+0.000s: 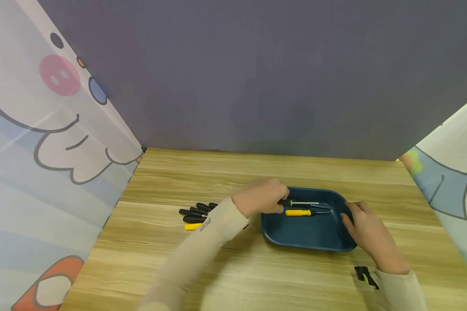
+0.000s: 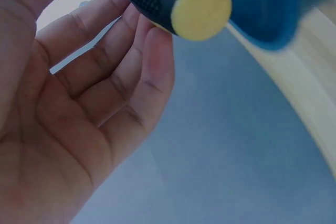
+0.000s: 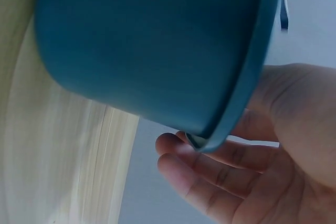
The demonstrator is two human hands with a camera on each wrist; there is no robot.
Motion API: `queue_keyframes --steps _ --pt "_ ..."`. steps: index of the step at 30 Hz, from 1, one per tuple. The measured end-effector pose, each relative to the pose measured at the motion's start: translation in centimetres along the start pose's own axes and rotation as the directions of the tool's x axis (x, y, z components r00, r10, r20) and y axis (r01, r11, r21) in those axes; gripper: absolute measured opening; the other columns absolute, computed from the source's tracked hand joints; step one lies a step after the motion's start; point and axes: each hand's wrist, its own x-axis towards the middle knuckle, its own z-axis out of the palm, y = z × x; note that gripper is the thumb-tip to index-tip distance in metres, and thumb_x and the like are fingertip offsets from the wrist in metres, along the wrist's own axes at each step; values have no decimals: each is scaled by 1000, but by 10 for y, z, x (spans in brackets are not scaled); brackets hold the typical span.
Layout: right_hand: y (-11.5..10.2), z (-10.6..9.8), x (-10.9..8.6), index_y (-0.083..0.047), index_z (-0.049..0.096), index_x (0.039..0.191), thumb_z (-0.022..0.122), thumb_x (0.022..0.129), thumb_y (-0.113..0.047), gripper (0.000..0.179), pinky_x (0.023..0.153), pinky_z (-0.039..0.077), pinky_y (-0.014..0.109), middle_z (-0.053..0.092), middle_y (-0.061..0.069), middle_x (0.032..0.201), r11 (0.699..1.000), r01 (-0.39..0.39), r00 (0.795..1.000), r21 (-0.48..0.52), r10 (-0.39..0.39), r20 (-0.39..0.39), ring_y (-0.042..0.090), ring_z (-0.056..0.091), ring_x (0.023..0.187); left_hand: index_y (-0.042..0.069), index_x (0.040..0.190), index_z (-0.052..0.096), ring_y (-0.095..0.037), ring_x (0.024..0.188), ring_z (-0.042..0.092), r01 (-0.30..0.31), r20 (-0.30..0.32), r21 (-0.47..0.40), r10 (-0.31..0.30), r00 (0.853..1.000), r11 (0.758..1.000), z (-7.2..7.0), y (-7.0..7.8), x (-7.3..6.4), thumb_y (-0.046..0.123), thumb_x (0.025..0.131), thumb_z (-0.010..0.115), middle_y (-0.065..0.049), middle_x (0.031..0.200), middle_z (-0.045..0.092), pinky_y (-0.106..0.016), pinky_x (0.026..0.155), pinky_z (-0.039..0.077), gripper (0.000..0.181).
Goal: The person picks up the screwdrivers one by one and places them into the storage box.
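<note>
Bumpy-gripped screwdriver [image 2: 176, 4], round-cornered tray [image 1: 305, 233]

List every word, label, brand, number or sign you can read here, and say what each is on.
Nothing can be read for certain.
Left sleeve: a small dark mark, perhaps lettering, too small and blurred to read.
Tray: none seen.
Held screwdriver: none seen.
Cartoon hangings: drawings only, no words seen.
</note>
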Motion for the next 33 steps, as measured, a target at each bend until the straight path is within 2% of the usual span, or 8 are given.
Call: queue_keyframes --steps 5,9,12,15,17,20,26,33 --pt "-1 -2 1 21 59 113 73 85 2 36 67 53 58 56 36 102 1000 1 1000 -4 -1 -3 49 62 83 18 67 35 -10 54 18 -16 57 -7 16 998 1000 4 9 31 26 94 72 3 65 19 -23 55 20 47" --pt "-1 -3 1 21 59 113 72 86 2 36 67 53 58 56 36 102 1000 -13 1000 -2 13 10 49 61 83 18 64 36 -10 51 16 -28 97 6 28 995 1000 11 17 54 23 96 68 4 60 19 -22 53 21 46" --pt "-2 -4 1 21 58 114 71 88 2 35 67 53 58 55 36 103 1000 -31 999 1 31 25 50 61 84 18 68 47 -8 51 26 -25 121 39 20 992 999 16 24 68 22 97 67 4 59 26 -19 55 29 35" --pt "-3 -3 0 22 58 114 71 88 1 35 68 53 58 55 36 103 999 -37 999 0 37 29 50 61 85 19 85 61 -6 58 41 9 144 81 -21 989 997 22 31 79 23 98 67 7 66 40 -17 59 39 15" --pt "-3 -3 0 21 58 114 71 88 1 36 68 53 58 55 36 103 999 -33 999 -1 33 25 50 61 85 20 96 65 -5 66 49 28 149 118 -46 988 993 27 35 83 25 98 68 8 73 49 -16 63 43 5" --pt "-4 -2 -1 21 58 114 72 87 2 36 68 53 58 55 36 103 1000 -23 1000 -2 23 11 50 61 85 22 105 68 -4 73 54 52 140 157 -75 987 986 36 38 88 24 98 68 9 84 58 -16 66 47 8" --pt "-4 -1 -1 21 59 113 72 87 2 35 68 53 58 56 35 104 1000 -17 1000 2 17 2 49 61 85 21 101 70 -7 70 51 66 92 179 -83 992 982 51 37 89 16 101 61 6 83 60 -18 62 43 10" --pt "-3 -1 -1 20 59 113 73 86 3 35 68 53 59 56 34 103 1000 -18 1000 11 18 -10 49 61 85 22 102 72 -7 67 50 77 62 167 -89 994 983 53 37 89 13 101 59 6 82 62 -19 58 42 15"
